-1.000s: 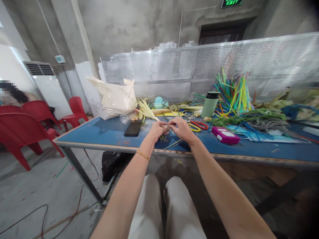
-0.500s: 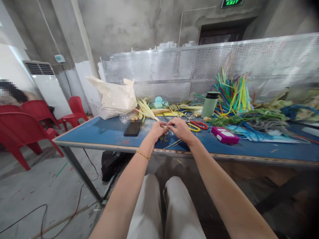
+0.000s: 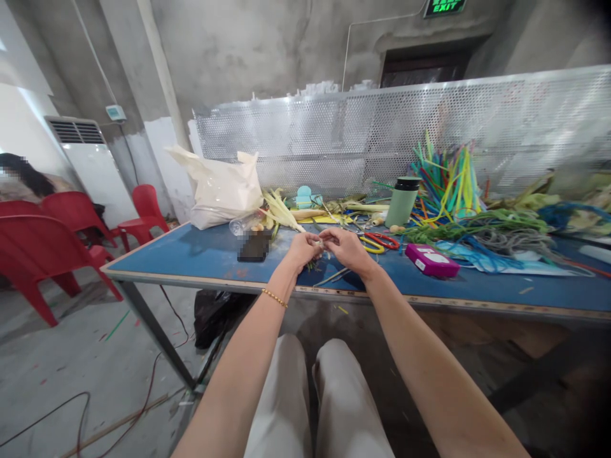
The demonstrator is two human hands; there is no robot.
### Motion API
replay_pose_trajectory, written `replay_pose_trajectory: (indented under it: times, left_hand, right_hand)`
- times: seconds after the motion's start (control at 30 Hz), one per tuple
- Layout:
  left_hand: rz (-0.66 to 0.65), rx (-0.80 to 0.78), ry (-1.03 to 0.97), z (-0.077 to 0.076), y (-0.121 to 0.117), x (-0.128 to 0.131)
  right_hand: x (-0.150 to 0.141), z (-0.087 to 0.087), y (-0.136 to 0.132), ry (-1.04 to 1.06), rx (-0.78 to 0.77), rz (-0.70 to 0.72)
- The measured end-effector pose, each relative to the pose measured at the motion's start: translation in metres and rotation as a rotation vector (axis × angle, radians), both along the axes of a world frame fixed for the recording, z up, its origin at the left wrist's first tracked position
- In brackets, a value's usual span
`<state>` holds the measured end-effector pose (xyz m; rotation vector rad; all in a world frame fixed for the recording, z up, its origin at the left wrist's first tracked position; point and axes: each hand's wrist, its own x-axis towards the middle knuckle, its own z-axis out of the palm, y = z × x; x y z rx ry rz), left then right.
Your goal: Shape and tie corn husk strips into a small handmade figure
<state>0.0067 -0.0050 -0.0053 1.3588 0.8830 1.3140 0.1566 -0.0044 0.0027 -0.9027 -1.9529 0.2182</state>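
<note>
1. Fingertip to fingertip above the front of a blue-topped desk (image 3: 191, 254), your two hands work a small pale piece (image 3: 319, 243), its outline mostly hidden by your fingers.
2. Your left hand (image 3: 302, 250), below a gold beaded bracelet (image 3: 274, 298), pinches the piece from one side; green stems (image 3: 312, 264) show just beneath it, though whether you grip them cannot be told.
3. Your right hand (image 3: 347, 249), fingers bent and thumb drawn in, pinches the same piece from the other side.
4. Behind your left hand, a fan of pale green husks (image 3: 280, 211) narrows toward your knuckles; contact cannot be made out.
5. To your left lie a dark phone (image 3: 253, 248), partly blurred, and a cream plastic bag (image 3: 226, 191).
6. Just beyond your right hand rest yellow-handled scissors (image 3: 371, 247) and a red handle (image 3: 384, 240), with a magenta box (image 3: 432, 261) farther right.
7. A green bottle (image 3: 402, 205) with a black lid stands upright behind them, beside a heap of multicolored strips (image 3: 451, 178) and tangled green cord (image 3: 491, 224).
8. Across the room, a person (image 3: 28, 178) sits near red plastic chairs (image 3: 42, 248).
</note>
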Motion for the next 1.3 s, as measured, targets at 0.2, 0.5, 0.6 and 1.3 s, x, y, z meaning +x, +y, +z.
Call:
replay_pose_trajectory:
  times: [0.2,0.5,0.6,1.3]
  left_hand:
    - [0.013,0.031,0.079,-0.0018,0.0015,0.0006]
    - [-0.016,0.053,0.047,-0.0013,0.0019,0.0000]
    - [0.002,0.052,0.059,-0.0019,0.0039,-0.0003]
    - [0.020,0.010,-0.003,-0.0005,0.0008,0.0009]
  right_hand:
    - [0.0000,0.0003,-0.0021,0.016,-0.012,0.011]
    - [0.0031,0.0018,-0.0026,-0.013,-0.001,-0.017]
    - [0.0030,0.0022,-0.0028,0.017,-0.002,0.004]
    - [0.0031,0.0084,-0.0051,-0.037,0.001,-0.132]
